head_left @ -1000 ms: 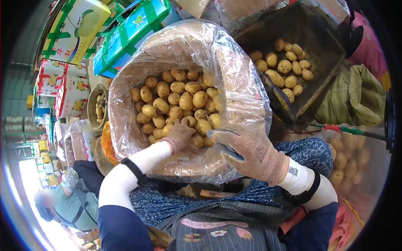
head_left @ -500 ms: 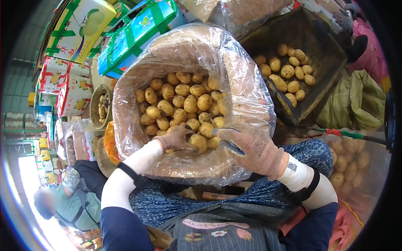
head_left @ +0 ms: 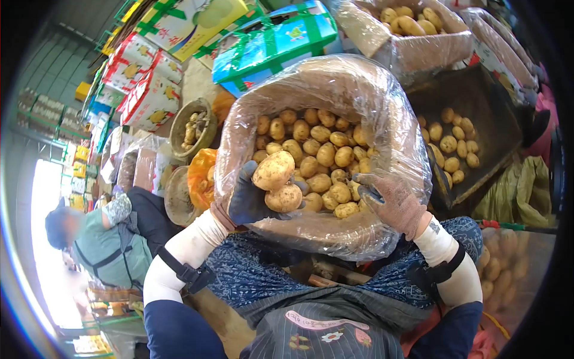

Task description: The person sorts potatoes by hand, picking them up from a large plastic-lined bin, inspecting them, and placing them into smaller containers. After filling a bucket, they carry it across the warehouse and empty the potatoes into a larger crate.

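Observation:
Two large potatoes (head_left: 274, 170) rest in my left hand (head_left: 248, 194), palm up in a dark-faced glove above the near left side of a plastic-lined box (head_left: 239, 128). Many smaller potatoes (head_left: 326, 154) fill the bottom of this box. Over the box's near right part is my right hand (head_left: 391, 200), in a pinkish-brown glove, with its fingers apart and nothing in them. Its fingertips are close to the potatoes below.
At the right stands a dark tray (head_left: 490, 107) with potatoes; behind is another lined box (head_left: 430, 51) of potatoes. A blue carton (head_left: 275, 48) lies behind left. Round baskets (head_left: 209, 128) and an orange bag (head_left: 200, 179) are left. A co-worker (head_left: 113, 245) sits far left.
My left hand has risen from the pile and turned up, now with two potatoes. My right hand stays open near the box. The whole view has shifted, showing more at the back.

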`<state>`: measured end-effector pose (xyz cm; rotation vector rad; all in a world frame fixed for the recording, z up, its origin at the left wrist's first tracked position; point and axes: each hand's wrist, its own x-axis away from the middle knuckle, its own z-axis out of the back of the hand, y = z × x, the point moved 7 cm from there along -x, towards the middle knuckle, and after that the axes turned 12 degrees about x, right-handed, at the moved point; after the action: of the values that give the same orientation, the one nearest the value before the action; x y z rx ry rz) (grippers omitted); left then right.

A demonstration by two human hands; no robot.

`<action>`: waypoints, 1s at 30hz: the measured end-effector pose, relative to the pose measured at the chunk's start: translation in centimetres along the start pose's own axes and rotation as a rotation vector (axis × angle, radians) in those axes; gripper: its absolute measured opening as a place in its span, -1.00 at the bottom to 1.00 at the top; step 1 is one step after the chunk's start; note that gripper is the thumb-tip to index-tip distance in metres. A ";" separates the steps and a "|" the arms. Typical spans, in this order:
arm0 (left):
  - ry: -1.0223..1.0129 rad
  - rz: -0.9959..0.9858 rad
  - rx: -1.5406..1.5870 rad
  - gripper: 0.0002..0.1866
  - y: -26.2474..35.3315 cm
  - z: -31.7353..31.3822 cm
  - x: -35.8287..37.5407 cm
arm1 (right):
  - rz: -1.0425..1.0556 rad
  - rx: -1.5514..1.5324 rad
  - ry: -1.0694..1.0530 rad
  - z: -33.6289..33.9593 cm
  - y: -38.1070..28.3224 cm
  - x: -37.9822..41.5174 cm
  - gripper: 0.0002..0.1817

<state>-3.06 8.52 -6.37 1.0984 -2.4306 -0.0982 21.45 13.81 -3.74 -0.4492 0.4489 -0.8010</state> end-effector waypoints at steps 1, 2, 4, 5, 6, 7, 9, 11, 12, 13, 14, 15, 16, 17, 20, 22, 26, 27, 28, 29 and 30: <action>0.012 -0.046 -0.058 -0.10 0.4 -0.6 0.8 | 0.008 -0.018 0.000 -0.3 0.0 -0.1 -0.69; 0.026 -0.093 -0.113 -0.10 0.7 -1.1 1.6 | 0.017 -0.036 -0.002 -0.6 0.0 -0.3 -0.69; -0.001 -0.248 -0.180 -0.14 2.3 -0.9 3.8 | 0.056 -0.027 -0.006 -0.9 -0.1 -0.4 -0.70; -0.020 -0.291 -0.195 -0.14 3.4 -1.1 5.4 | 0.026 -0.004 -0.021 -1.1 0.2 -0.4 -0.68; -0.032 -0.342 -0.211 -0.13 4.3 -1.6 7.3 | 0.004 0.015 -0.039 -1.5 0.4 -0.5 -0.67; 0.076 -0.479 -0.302 -0.10 5.4 -2.1 10.0 | 0.034 0.010 -0.023 -1.6 0.6 -0.4 -0.65; 0.173 -0.609 -0.289 -0.07 7.0 0.1 15.5 | 0.043 -0.018 -0.061 -1.9 0.8 -0.2 -0.62; 0.411 -0.727 -0.352 -0.10 6.9 2.3 21.3 | 0.048 -0.037 -0.132 -1.7 0.7 0.1 -0.60; 0.428 -0.750 -0.340 -0.10 6.1 3.7 23.6 | 0.084 0.022 -0.094 -1.3 0.5 0.5 -0.61; 0.541 -0.762 -0.347 -0.15 5.1 6.6 26.2 | 0.115 0.083 -0.049 -0.8 0.2 0.7 -0.61; 0.651 -0.765 -0.354 -0.21 4.1 9.5 28.5 | 0.126 0.080 -0.056 -0.6 -0.2 0.7 -0.61; 0.745 -0.713 -0.283 -0.27 2.5 12.7 30.4 | 0.107 0.074 -0.073 -0.5 -0.3 0.8 -0.61; 0.833 -0.655 -0.215 -0.33 0.7 15.2 31.8 | 0.082 0.070 -0.087 -0.5 -0.2 1.0 -0.60; 0.978 -0.583 -0.202 -0.37 -1.4 16.5 32.7 | 0.084 0.107 -0.062 -0.5 0.0 1.4 -0.61; 1.288 -0.271 -0.781 -0.37 -5.9 24.9 36.2 | 0.080 0.092 -0.040 -0.2 -0.1 1.3 -0.62; 1.738 -0.139 -1.379 -0.32 -8.9 28.4 37.2 | 0.106 0.120 -0.047 -0.3 -0.6 1.1 -0.63; 1.730 -0.165 -1.926 -0.29 -12.8 26.1 32.0 | 0.102 0.122 -0.103 -0.2 -1.0 0.6 -0.63; 1.689 -0.171 -1.942 -0.29 -12.8 25.7 31.3 | 0.072 0.139 -0.101 -0.3 -0.8 0.5 -0.63; 1.699 -0.154 -2.026 -0.31 -12.4 24.6 31.1 | 0.089 0.122 -0.112 -0.5 -0.9 0.6 -0.63; 1.714 -0.141 -2.108 -0.33 -11.7 23.5 31.0 | 0.111 0.103 -0.123 -0.5 -1.1 0.7 -0.63; 1.688 -0.146 -2.122 -0.33 -10.4 22.8 31.1 | 0.091 0.110 -0.118 -0.3 -1.0 0.9 -0.63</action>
<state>-23.71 -23.87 -17.20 -0.0539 0.0066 -0.9406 21.28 12.47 -3.59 -0.3690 0.3115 -0.7039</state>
